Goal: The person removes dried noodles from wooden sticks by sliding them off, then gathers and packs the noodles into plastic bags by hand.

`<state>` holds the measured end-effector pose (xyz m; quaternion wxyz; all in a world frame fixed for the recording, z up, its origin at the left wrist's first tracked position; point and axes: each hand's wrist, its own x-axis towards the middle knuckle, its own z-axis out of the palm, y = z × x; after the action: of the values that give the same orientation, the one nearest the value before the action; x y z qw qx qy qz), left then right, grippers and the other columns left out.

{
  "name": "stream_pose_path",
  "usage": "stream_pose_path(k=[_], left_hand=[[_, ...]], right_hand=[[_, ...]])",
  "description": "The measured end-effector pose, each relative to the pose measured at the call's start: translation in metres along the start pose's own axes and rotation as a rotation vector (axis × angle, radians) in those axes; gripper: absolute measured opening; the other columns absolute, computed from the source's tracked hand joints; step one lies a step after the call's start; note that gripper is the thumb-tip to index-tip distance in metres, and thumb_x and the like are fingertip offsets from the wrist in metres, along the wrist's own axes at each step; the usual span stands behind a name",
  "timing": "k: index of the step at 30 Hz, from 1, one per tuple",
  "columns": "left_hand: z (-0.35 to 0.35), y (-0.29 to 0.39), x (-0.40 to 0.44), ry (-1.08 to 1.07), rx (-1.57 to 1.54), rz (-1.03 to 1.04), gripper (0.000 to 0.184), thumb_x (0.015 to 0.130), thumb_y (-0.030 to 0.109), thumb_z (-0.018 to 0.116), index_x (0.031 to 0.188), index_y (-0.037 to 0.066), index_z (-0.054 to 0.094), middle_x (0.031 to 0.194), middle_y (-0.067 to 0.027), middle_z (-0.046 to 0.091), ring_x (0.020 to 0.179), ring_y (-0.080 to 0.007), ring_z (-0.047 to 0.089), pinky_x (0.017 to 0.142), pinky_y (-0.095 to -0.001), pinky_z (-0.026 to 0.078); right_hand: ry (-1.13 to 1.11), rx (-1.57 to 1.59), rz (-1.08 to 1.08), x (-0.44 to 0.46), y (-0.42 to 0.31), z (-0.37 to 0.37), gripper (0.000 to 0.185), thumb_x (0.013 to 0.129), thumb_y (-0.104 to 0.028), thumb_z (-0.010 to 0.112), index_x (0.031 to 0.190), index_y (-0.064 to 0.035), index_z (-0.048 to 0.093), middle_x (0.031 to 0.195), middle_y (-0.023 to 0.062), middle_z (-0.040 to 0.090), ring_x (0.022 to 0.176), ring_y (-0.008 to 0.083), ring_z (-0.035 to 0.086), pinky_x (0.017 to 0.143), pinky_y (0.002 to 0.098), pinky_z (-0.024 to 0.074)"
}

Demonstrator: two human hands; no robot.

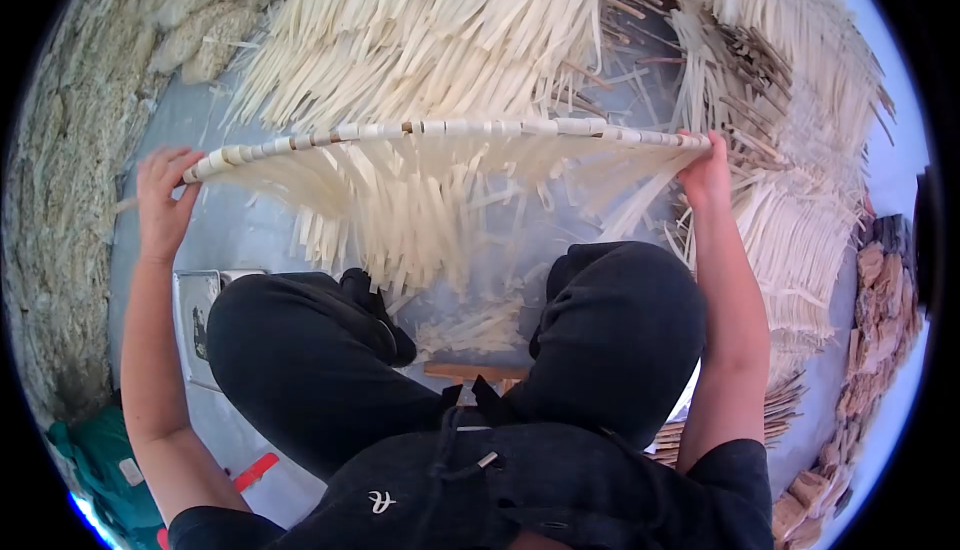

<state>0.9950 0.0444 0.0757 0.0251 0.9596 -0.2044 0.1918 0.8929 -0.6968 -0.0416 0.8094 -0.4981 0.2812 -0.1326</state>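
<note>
A long thin stick (408,128) stretches across in front of me, raised above the floor, with pale flat strips (410,205) looped over it and hanging down. What the strips are made of I cannot make out. My left hand (165,185) is closed around the stick's left end. At its right end, my right hand (708,172) grips it, fingers partly hidden by the arm angle. The hanging strips bunch thickly around the middle and slant toward the right end.
Layered pale strips on sticks (430,35) lie beyond; more are stacked at right (800,240). A rough, fibrous pile (60,200) lines the left. A metal tray (195,330) sits by my left knee. Loose scraps (475,328) lie between my feet. Brown chunks (880,300) edge the far right.
</note>
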Motion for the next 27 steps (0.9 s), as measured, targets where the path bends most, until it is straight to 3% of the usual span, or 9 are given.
stream_pose_path(k=[2,4,11,13,16,19,20,25,27], left_hand=[[0.015,-0.005,0.015,0.087,0.141,0.022,0.035,0.077,0.008,0.071,0.111,0.019,0.069,0.126,-0.011,0.057,0.12,-0.0294,0.05,0.11,-0.0465,0.026],[0.035,-0.01,0.02,0.383,0.146,-0.093,0.043,0.079,0.016,0.074,0.121,0.023,0.065,0.147,-0.016,0.035,0.138,-0.0325,0.03,0.11,-0.0439,0.027],[0.163,-0.009,-0.012,0.457,-0.139,-0.447,0.091,0.072,0.02,0.082,0.147,0.012,0.03,0.151,-0.0285,0.014,0.14,-0.0401,0.022,0.113,-0.0437,0.024],[0.202,-0.005,-0.035,0.346,0.025,-0.594,0.104,0.072,0.02,0.083,0.149,0.004,0.016,0.153,-0.029,0.009,0.14,-0.0383,0.023,0.11,-0.0431,0.029],[0.213,-0.005,-0.041,0.399,-0.422,-0.802,0.098,0.079,0.012,0.077,0.15,0.005,0.009,0.153,-0.0279,0.005,0.135,-0.0369,0.033,0.106,-0.0408,0.036],[0.189,-0.003,-0.032,0.518,-1.081,-0.772,0.092,0.084,0.001,0.066,0.15,0.006,0.001,0.153,-0.0241,0.004,0.126,-0.0352,0.046,0.101,-0.0386,0.043],[0.181,0.003,-0.022,0.517,-1.079,-0.772,0.092,0.084,0.001,0.066,0.15,0.006,0.001,0.153,-0.0241,0.004,0.126,-0.0352,0.046,0.101,-0.0386,0.043],[0.158,0.024,0.013,1.02,-1.447,-1.218,0.065,0.088,-0.006,0.053,0.142,0.004,0.018,0.14,-0.0195,0.034,0.116,-0.033,0.054,0.097,-0.0424,0.05],[0.209,-0.044,-0.026,0.964,-1.575,-1.219,0.057,0.09,-0.003,0.053,0.138,0.001,0.023,0.135,-0.0187,0.04,0.115,-0.0321,0.055,0.098,-0.0418,0.049]], right_hand=[[0.024,0.071,-0.037,0.006,-0.005,0.012,0.04,0.092,-0.042,0.044,0.102,-0.0069,0.061,0.106,0.0081,0.064,0.105,0.0239,0.055,0.092,0.0432,0.0394],[0.078,0.108,-0.037,0.008,-0.008,0.023,0.037,0.092,-0.04,0.045,0.099,-0.0072,0.06,0.101,0.0079,0.064,0.102,0.0235,0.056,0.091,0.0417,0.0402],[0.05,0.071,-0.149,0.055,0.093,-0.019,0.023,0.091,-0.033,0.051,0.091,-0.0102,0.058,0.094,0.0056,0.064,0.09,0.0191,0.058,0.08,0.0357,0.0444],[0.337,-0.086,0.048,0.043,0.123,-0.02,0.022,0.089,-0.032,0.054,0.091,-0.0114,0.059,0.091,0.0027,0.063,0.086,0.0167,0.058,0.075,0.0321,0.0446],[0.226,-0.116,0.078,0.041,0.12,-0.018,0.022,0.089,-0.038,0.056,0.093,-0.0165,0.059,0.091,-0.0016,0.06,0.085,0.0148,0.056,0.076,0.0302,0.0406],[0.235,-0.119,0.087,0.043,0.114,-0.013,0.023,0.087,-0.037,0.057,0.093,-0.0155,0.061,0.089,-0.001,0.061,0.082,0.014,0.056,0.073,0.0295,0.041],[0.251,-0.111,0.082,0.043,0.115,-0.013,0.024,0.086,-0.036,0.058,0.093,-0.0137,0.062,0.09,0.0005,0.061,0.083,0.0144,0.057,0.072,0.0294,0.0424],[0.237,-0.123,0.101,0.042,0.12,-0.017,0.023,0.088,-0.036,0.056,0.093,-0.0144,0.061,0.088,-0.001,0.061,0.08,0.0134,0.056,0.07,0.0291,0.0412],[0.204,-0.115,0.088,0.039,0.119,-0.017,0.023,0.089,-0.036,0.055,0.093,-0.0147,0.061,0.087,-0.0016,0.061,0.079,0.0132,0.055,0.069,0.0291,0.0408]])
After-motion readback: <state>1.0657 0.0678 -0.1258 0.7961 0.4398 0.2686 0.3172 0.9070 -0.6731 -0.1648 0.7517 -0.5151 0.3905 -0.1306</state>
